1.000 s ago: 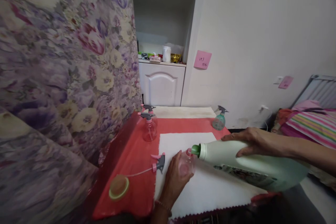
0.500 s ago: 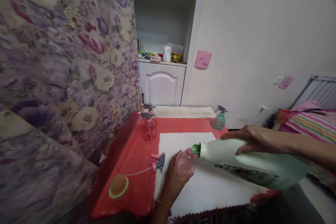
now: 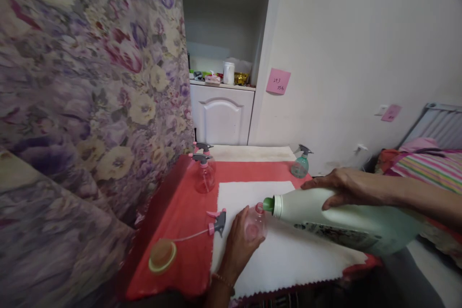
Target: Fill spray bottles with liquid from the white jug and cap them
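Note:
My left hand (image 3: 238, 243) is wrapped round a small clear pink spray bottle (image 3: 255, 224) that stands open-necked on a white cloth (image 3: 288, 260). My right hand (image 3: 344, 187) grips a large pale green detergent jug (image 3: 342, 221), tipped almost flat, its green spout (image 3: 268, 204) touching the small bottle's neck. The bottle's pink and grey spray head (image 3: 217, 221) with its thin tube lies on the red table cover (image 3: 187, 216) to the left. Beside it lies the jug's green cap (image 3: 162, 256).
Two pink spray bottles (image 3: 204, 173) stand at the table's back left, a green one (image 3: 300, 163) at the back right. A flowered curtain (image 3: 90, 96) hangs close on the left. A white cupboard (image 3: 222, 115) and wall lie behind; striped bedding (image 3: 429, 168) is at right.
The jug's rear end has risen slightly and my right hand has shifted a little with it. My left hand and the small bottle have stayed put.

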A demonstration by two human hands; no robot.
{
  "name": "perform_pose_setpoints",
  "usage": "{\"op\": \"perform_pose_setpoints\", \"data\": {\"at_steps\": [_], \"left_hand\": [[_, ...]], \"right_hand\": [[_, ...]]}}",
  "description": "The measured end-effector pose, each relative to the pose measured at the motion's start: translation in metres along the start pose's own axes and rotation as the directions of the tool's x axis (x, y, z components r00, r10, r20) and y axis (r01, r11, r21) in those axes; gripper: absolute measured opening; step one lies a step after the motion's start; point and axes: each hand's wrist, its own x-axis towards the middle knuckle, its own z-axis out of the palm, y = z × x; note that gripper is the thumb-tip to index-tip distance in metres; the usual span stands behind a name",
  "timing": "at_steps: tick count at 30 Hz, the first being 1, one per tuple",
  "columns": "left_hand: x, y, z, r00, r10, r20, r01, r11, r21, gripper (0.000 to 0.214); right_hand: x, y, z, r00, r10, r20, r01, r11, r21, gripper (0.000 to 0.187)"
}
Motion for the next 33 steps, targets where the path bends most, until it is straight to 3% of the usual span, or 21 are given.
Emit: {"op": "perform_pose_setpoints", "data": {"at_steps": [3, 9, 33], "left_hand": [[0.001, 0.001, 0.0, 1.0, -0.009, -0.002, 0.009, 1.0, -0.001, 0.075], [0.0, -0.004, 0.001, 1.0, 0.013, -0.006, -0.013, 1.0, -0.008, 0.076], [0.002, 0.0, 0.0, 1.0, 0.014, 0.017, -0.015, 0.999, 0.03, 0.077]], "right_hand": [[0.001, 0.003, -0.001, 0.997, -0.038, 0.068, 0.037, 0.999, 0.017, 0.056], [0.002, -0.001, -0.005, 0.996, -0.05, 0.079, 0.047, 0.998, 0.035, 0.054], [0.004, -0.004, -0.011, 0.996, -0.074, 0.058, 0.073, 0.997, 0.021, 0.052]]}}
